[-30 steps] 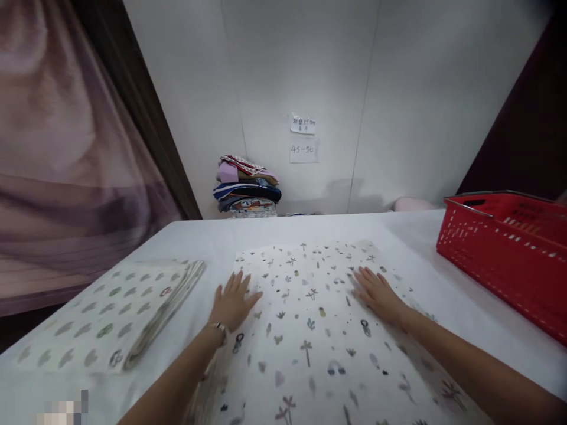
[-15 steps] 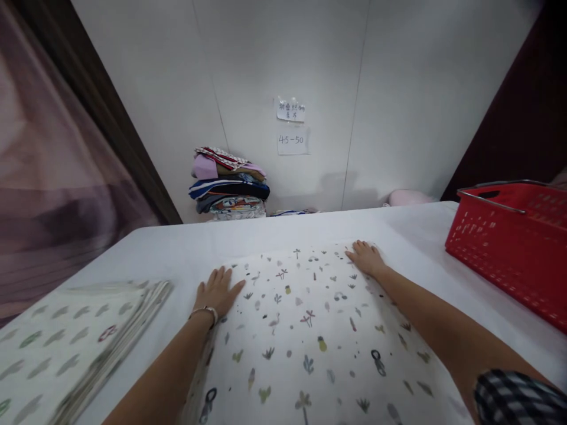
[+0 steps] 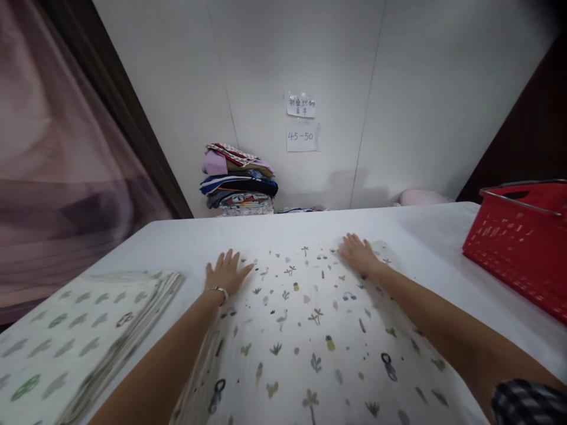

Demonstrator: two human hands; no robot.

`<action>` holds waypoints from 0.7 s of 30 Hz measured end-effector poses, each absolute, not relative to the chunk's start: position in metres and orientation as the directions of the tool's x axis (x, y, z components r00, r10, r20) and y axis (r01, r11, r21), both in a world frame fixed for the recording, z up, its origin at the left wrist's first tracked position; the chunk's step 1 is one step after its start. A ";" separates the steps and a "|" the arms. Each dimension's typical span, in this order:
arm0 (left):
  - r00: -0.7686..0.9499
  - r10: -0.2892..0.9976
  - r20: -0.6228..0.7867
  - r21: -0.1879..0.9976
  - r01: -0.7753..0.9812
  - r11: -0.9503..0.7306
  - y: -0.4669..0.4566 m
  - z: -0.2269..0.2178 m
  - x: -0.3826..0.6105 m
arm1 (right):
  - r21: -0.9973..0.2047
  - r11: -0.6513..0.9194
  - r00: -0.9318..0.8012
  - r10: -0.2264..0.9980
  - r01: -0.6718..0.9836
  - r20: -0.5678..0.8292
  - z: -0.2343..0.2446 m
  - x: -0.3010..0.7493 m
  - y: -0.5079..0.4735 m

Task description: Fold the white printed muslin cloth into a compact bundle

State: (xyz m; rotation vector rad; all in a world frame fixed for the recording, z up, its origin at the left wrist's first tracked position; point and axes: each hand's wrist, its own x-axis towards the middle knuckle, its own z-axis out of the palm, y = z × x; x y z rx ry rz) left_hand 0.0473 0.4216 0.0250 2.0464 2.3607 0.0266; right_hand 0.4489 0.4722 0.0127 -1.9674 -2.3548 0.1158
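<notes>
A white cloth (image 3: 305,330) printed with small palms, flamingos, pineapples and cacti lies spread on the white table in front of me. My left hand (image 3: 225,274) rests on its far left corner, fingers spread and palm down; a bracelet circles the wrist. Near the far right corner, my right hand (image 3: 357,255) lies flat on the same cloth with its fingers outstretched. To the left is a folded white cloth (image 3: 84,330) with grey cloud-like shapes and a few green and red prints, its stacked layers showing along the right edge.
A red plastic basket (image 3: 522,248) with a metal handle stands on the table's right side. Behind the white table (image 3: 310,227), a pile of folded fabrics (image 3: 239,180) rises against the wall. Paper signs (image 3: 302,137) hang there. A pinkish curtain (image 3: 66,177) drapes at left.
My right hand has slid left and inward along the cloth's far edge, leaving the corner. My left hand stays at its corner. The whole view has shifted slightly.
</notes>
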 end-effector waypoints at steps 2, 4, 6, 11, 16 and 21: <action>-0.074 0.997 0.015 0.003 0.997 0.074 0.427 0.025 0.056 | -0.133 0.357 -0.360 0.933 0.925 0.002 0.013 0.420 0.469; -0.051 0.998 -0.036 0.026 0.998 0.051 0.432 0.019 0.059 | -0.164 0.438 -0.450 0.892 0.884 -0.039 0.010 0.399 0.469; -0.058 0.994 -0.090 0.063 0.996 0.064 0.436 0.012 0.057 | -0.187 0.433 -0.454 0.887 0.882 -0.083 0.006 0.390 0.472; -0.066 0.989 -0.131 0.105 0.991 0.080 0.437 0.016 0.049 | -0.190 0.398 -0.421 0.901 0.898 -0.102 0.009 0.395 0.467; -0.049 0.997 -0.054 0.095 0.994 0.054 0.373 0.033 0.047 | -0.138 0.268 -0.280 0.957 0.953 -0.075 0.015 0.456 0.412; 0.058 0.994 -0.089 0.096 0.994 -0.049 0.249 0.024 0.033 | -0.147 0.114 -0.120 0.992 0.982 -0.032 -0.007 0.563 0.311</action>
